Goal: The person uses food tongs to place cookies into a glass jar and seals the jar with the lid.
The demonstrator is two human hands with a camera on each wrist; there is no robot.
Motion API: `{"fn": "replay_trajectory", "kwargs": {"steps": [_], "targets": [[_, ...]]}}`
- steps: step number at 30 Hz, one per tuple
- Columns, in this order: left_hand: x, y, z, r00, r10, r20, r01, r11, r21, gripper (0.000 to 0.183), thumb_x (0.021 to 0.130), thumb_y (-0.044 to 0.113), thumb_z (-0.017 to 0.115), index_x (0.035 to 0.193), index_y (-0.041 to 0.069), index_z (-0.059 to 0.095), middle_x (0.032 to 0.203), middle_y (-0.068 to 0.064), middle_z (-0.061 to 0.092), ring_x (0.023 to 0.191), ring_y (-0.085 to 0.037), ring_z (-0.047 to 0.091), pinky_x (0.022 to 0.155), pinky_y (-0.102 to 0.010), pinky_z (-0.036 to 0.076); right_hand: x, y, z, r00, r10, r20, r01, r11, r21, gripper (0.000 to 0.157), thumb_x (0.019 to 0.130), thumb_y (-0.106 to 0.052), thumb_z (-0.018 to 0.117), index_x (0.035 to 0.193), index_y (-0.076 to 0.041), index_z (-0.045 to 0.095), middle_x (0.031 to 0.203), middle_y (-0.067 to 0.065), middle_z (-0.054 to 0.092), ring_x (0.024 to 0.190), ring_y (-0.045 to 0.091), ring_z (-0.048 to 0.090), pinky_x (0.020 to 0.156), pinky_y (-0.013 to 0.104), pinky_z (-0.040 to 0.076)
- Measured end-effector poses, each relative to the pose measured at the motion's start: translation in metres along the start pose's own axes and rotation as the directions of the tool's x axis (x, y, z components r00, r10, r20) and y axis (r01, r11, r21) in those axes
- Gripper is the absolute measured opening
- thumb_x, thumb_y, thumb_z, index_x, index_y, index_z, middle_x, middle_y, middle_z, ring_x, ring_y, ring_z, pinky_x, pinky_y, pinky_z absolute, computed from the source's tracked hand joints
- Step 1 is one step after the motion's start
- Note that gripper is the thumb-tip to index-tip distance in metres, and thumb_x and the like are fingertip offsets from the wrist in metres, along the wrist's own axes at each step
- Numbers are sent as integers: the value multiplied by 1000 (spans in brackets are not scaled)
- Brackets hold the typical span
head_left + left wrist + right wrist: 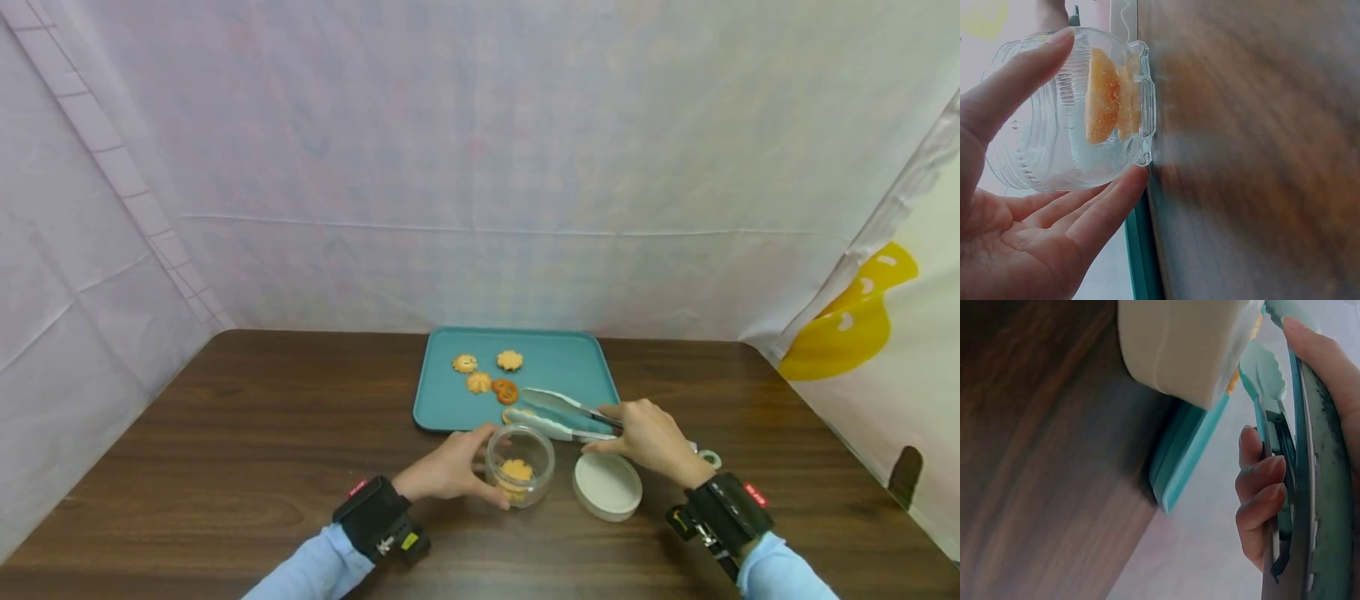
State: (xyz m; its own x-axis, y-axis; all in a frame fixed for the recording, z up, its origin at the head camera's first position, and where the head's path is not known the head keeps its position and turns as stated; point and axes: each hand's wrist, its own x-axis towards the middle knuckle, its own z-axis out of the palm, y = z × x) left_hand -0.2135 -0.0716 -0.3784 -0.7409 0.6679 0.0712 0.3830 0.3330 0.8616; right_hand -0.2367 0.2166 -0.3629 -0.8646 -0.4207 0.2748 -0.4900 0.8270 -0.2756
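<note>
My left hand (450,468) holds a clear glass jar (542,471) round its side, thumb on one side and fingers on the other. The jar stands upright on the table, with yellow flower-shaped cookies (1102,97) at its bottom. In my right hand (654,440) is a pair of tongs (1304,456), gripped along the handles. Its pale green scalloped tips (543,426) are spread apart over the front of the teal tray (435,407). Beside them lie brown pretzel-shaped cookies (507,392), and one cookie is partly hidden by the nearer tip.
Several pale cookies (478,382) lie on the left half of the tray. A round white lid (607,486) rests on the brown wooden table (262,467), just right of the jar and below my right hand. White cloth (480,167) hangs behind the table.
</note>
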Motion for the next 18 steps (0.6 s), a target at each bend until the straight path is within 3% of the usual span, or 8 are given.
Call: {"fn": "replay_trajectory", "kwargs": {"steps": [4, 8, 10, 18], "targets": [[0, 0, 0, 1000, -5, 4, 5, 1000, -2, 68, 62, 11, 79, 119, -1, 42, 124, -25, 50, 110, -34, 51, 89, -38, 53, 2, 0, 2, 1000, -4, 0, 4, 1000, -2, 61, 63, -48, 72, 103, -3, 66, 71, 8, 68, 50, 7, 48, 39, 24, 42], [1, -1, 0, 1000, -8, 3, 8, 1000, -3, 69, 62, 11, 79, 120, -1, 42, 124, -25, 50, 110, -34, 51, 88, -36, 54, 2, 1, 3, 1000, -3, 4, 3, 1000, 16, 62, 64, -49, 71, 104, -1, 66, 89, 22, 70, 56, 12, 58, 40, 24, 45], [1, -1, 0, 1000, -7, 0, 7, 1000, 0, 70, 62, 12, 79, 120, -1, 42, 124, -24, 51, 110, -33, 52, 88, -36, 54, 2, 1, 3, 1000, -3, 5, 3, 1000, 16, 62, 65, -48, 70, 104, 0, 66, 90, 24, 70, 56, 14, 60, 39, 24, 45], [1, -1, 0, 1000, -14, -1, 14, 1000, -2, 71, 61, 12, 79, 121, 0, 42, 123, -21, 52, 110, -32, 52, 88, -37, 54, 2, 4, 0, 999, 41, -22, -42, 998, -37, 59, 65, -43, 72, 104, 0, 66, 78, 21, 70, 46, 7, 45, 36, 25, 38]]}}
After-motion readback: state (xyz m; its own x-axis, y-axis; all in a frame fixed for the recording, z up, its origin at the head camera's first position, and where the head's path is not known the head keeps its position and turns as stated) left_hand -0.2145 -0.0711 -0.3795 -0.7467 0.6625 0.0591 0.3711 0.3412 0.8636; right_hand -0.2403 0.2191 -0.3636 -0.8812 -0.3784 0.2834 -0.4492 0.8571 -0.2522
